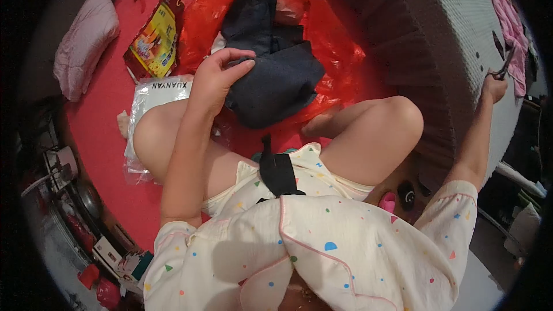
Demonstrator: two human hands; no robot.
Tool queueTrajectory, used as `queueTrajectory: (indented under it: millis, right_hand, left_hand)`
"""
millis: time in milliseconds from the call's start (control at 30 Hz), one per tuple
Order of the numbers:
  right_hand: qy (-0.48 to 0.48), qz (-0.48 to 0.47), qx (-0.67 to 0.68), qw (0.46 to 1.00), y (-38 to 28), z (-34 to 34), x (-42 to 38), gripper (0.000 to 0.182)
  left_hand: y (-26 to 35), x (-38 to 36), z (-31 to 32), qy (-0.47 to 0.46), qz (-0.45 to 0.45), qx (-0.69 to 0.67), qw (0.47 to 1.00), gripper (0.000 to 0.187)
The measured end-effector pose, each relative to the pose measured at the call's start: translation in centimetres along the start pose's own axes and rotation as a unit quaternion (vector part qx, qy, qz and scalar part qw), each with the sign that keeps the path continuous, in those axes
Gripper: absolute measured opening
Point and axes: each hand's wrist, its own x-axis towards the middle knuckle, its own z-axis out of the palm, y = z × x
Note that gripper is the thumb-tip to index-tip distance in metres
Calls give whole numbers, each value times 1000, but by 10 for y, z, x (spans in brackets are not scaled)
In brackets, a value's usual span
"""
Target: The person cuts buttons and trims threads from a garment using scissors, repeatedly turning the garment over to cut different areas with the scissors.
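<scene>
My left hand (222, 75) pinches the edge of a dark navy cloth (276, 83) between thumb and fingers, in front of my bent knees. The cloth hangs in folds, and more dark fabric (253, 14) lies behind it on a red plastic bag (340, 57). Far out to the right, my right hand (494, 87) is closed around the handles of a pair of scissors (507, 64), over the grey bed surface. Their blades point up and away from me. A black strip of cloth (276, 173) lies across my lap.
On the red floor mat (98, 138) at left are a pink pillow (86, 46), a yellow and brown food pouch (155, 37) and a clear plastic packet (152, 92). The bed (461, 29) rises at right, with a pink cloth (510, 23) on it. Slippers (406, 194) lie beside the bed.
</scene>
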Motion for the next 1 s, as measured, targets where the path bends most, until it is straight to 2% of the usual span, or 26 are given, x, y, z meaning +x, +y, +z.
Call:
queueTrajectory:
  millis: [67, 133, 167, 200, 233, 267, 300, 367, 400, 467, 533, 600, 633, 733, 767, 800, 867, 900, 933, 967, 1000]
  right_hand:
    - [-2, 9, 48, 999, -16, -14, -14, 51]
    - [55, -158, 134, 977, -52, -44, -41, 46]
    - [-15, -164, 271, 948, -78, -65, -65, 43]
    - [-83, -166, 402, 897, -112, -90, -96, 40]
    - [-128, -193, 376, 897, -145, -123, -131, 39]
    - [-173, -220, 349, 894, -178, -157, -167, 38]
    - [-356, -90, 448, 815, -208, -186, -201, 40]
    - [-540, -22, 499, 677, -239, -190, -250, 46]
    - [-560, -90, 479, 670, -244, -168, -279, 49]
    - [-633, -75, 439, 633, -273, -179, -335, 56]
    - [-765, 7, 421, 488, -292, -185, -373, 53]
    - [-832, 132, 399, 362, -300, -193, -390, 52]
    - [-846, 153, 395, 323, -303, -183, -401, 44]
    - [-819, 118, 465, 315, -302, -178, -422, 39]
    - [-802, 178, 464, 332, -303, -188, -417, 34]
    - [-804, 175, 461, 332, -306, -193, -409, 34]
    - [-753, 271, 516, 305, -305, -195, -394, 31]
    - [-759, 281, 518, 277, -305, -190, -385, 31]
    - [-761, 277, 516, 278, -304, -189, -379, 31]
    - [-756, 296, 530, 245, -302, -189, -375, 32]
    - [-749, 316, 543, 210, -301, -187, -372, 34]
  left_hand:
    - [1, -2, -2, 4, -12, 2, 1000, 21]
    - [9, -7, 0, -27, 58, 55, 996, 17]
    - [13, -11, 2, -28, 57, 58, 996, 17]
    - [18, -16, 4, -67, 120, 83, 987, 16]
    - [23, -21, 6, -107, 183, 108, 971, 15]
    - [29, -27, 8, -107, 182, 111, 971, 15]
    - [34, -35, 10, -130, 225, 133, 956, 15]
    - [46, -54, 16, -139, 309, 171, 925, 20]
    - [46, -62, 18, -138, 311, 173, 924, 20]
    - [48, -75, 21, -80, 378, 171, 906, 18]
    - [49, -89, 22, -93, 398, 228, 884, 22]
    - [41, -99, 28, -124, 395, 267, 870, 20]
    - [33, -100, 32, -150, 389, 265, 869, 20]
    - [-4, -100, 45, -187, 377, 260, 869, 20]
    - [-13, -100, 47, -204, 369, 260, 869, 20]
    - [-16, -100, 48, -200, 370, 258, 870, 20]
    - [-20, -100, 50, -168, 349, 229, 893, 24]
    - [-17, -98, 47, -136, 350, 219, 900, 28]
    - [-14, -98, 45, -110, 305, 207, 923, 25]
    - [-23, -92, 44, -99, 230, 84, 965, 20]
    - [-25, -85, 45, -86, 150, -41, 984, 16]
